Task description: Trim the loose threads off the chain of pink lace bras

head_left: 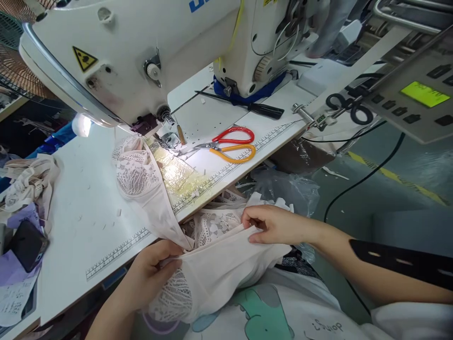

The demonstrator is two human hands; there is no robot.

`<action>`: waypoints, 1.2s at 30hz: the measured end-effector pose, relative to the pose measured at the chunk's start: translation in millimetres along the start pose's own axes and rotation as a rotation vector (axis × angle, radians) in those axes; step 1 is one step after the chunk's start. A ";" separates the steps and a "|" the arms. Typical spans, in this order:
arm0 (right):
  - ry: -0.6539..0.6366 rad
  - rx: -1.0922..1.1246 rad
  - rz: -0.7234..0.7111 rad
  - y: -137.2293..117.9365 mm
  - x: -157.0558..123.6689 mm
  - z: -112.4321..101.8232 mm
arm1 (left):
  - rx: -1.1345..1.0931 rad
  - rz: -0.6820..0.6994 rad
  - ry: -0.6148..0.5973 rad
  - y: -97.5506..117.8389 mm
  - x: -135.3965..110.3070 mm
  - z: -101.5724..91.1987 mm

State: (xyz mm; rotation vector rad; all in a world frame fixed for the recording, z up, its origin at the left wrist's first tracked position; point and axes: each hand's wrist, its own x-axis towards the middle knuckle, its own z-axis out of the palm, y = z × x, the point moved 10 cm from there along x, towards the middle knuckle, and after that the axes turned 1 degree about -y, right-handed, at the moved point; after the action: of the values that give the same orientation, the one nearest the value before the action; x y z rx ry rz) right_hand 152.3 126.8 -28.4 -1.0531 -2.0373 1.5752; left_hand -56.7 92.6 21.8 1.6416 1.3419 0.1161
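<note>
A cream lace bra [219,269] is stretched between my hands in front of the table edge. My left hand [155,267] pinches its upper edge beside a lace cup, thumb on the near side. Farther right, my right hand [267,224] grips the same folded edge between thumb and fingers. A lace cup [138,172] lies on the table under the sewing machine head [116,61], its smooth wing hanging over the edge towards my left hand. Whether that piece joins the one I hold, I cannot tell. More lace [217,224] shows behind the held edge.
Scissors [213,145] with red and orange handles lie by the needle area. Behind them is a black-handled screwdriver [265,110]. A phone [27,245] and cream straps [31,184] are at the left. A control panel [410,101] juts in at the right.
</note>
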 end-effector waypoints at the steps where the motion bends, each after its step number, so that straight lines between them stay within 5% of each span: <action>1: -0.001 0.019 0.010 1.7 1.2 0.0 | 0.006 0.012 0.004 1.2 0.0 -0.4; 10: 0.087 0.312 0.077 22.5 9.0 -1.3 | -0.004 0.055 0.043 8.8 -2.4 -4.5; 23: 0.549 0.319 0.006 2.4 -19.9 -19.5 | 0.097 0.115 0.154 15.7 -21.6 -7.8; 31: 0.493 0.214 -0.233 -36.2 -36.7 -26.1 | 0.180 -0.005 0.182 21.8 -36.9 -18.1; 36: 0.425 0.228 -0.341 -46.9 -57.2 -20.9 | 0.195 -0.040 0.136 43.8 -47.4 -16.9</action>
State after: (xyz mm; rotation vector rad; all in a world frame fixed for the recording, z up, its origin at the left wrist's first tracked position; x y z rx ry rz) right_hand 188.3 94.0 31.1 -0.8181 -1.6064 1.2466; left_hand -54.6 69.0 84.2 1.7944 1.5282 0.0767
